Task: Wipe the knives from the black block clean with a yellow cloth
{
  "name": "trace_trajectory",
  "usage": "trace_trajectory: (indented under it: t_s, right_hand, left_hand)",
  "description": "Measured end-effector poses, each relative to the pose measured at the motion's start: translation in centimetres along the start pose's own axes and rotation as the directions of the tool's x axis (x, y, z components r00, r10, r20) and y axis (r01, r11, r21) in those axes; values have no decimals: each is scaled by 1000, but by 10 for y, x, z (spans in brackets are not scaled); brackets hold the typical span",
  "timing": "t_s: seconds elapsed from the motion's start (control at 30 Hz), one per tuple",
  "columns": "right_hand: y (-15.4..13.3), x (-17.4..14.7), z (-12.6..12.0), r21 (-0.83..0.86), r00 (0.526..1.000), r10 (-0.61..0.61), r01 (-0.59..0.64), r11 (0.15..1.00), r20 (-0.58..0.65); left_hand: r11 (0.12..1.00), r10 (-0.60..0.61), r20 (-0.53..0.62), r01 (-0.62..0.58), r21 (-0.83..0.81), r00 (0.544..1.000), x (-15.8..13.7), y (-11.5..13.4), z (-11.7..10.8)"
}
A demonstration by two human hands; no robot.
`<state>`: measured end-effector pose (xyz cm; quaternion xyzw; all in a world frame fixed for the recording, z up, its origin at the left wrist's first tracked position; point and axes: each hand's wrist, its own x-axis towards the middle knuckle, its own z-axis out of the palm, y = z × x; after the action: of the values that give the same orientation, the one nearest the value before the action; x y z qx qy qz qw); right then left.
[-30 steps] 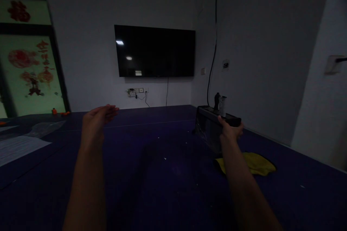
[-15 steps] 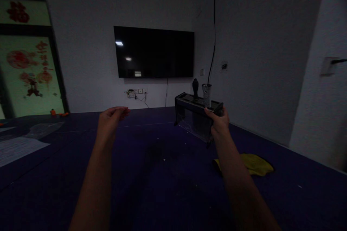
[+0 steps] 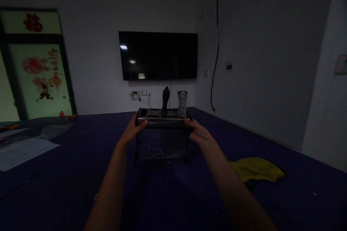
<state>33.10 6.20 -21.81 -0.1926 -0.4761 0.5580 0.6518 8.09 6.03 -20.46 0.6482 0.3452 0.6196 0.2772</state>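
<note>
In front of me is a clear-walled box (image 3: 162, 144) with a dark top frame and short legs, held roughly level over the purple surface. My left hand (image 3: 133, 130) grips its left top corner, thumb on the front rim. Its right top corner is in my right hand (image 3: 199, 131), with the thumb across the rim and the other fingers mostly hidden behind. Upright on the top stand a slim black vase-shaped piece (image 3: 166, 100) and, to the right, a clear patterned glass-like cylinder (image 3: 182, 104).
A yellow cloth (image 3: 257, 169) lies at right on the purple surface (image 3: 168, 202). Printed paper (image 3: 27, 151) and clear plastic (image 3: 55, 131) lie at left, with small orange items (image 3: 62, 114) beyond. A television (image 3: 158, 56) hangs on the wall, and a black cable (image 3: 217, 43) dangles.
My right hand has brought the box left to the centre and turned it to face me. My left hand, free before, has moved right and taken hold of its left end.
</note>
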Motion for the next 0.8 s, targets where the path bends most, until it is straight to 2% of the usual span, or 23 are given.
trace_trajectory:
  t_s: [0.07, 0.17, 0.33, 0.43, 0.53, 0.7, 0.8]
  right_hand:
    - [3, -1, 5, 14, 999, 29, -29, 999, 32]
    - [4, -3, 11, 32, 997, 48, -50, 998, 54]
    - [1, -5, 14, 25, 998, 27, -28, 999, 49]
    - [-6, -7, 6, -140, 999, -6, -1, 990, -44]
    - [-16, -7, -7, -358, 985, -38, -26, 933, -171]
    - [-31, -4, -28, -364, 966, -65, -32, 931, -251]
    - [-38, -2, -39, -371, 946, -101, -22, 928, -308]
  left_hand:
    - [992, 7, 12, -5, -129, 1000, -2, 2, -1]
    - [978, 24, -105, -45, -204, 994, -3, 6, -1]
    - [980, 39, -187, -74, -182, 982, -6, 13, -2]
    - [987, 75, -254, -108, -119, 964, -7, 18, -7]
    - [990, 99, -384, -129, -55, 918, -5, 16, -16]
    - [978, 208, -562, -153, 145, 800, -3, 2, -41]
    - [941, 284, -628, -87, 326, 725, -4, -10, -58]
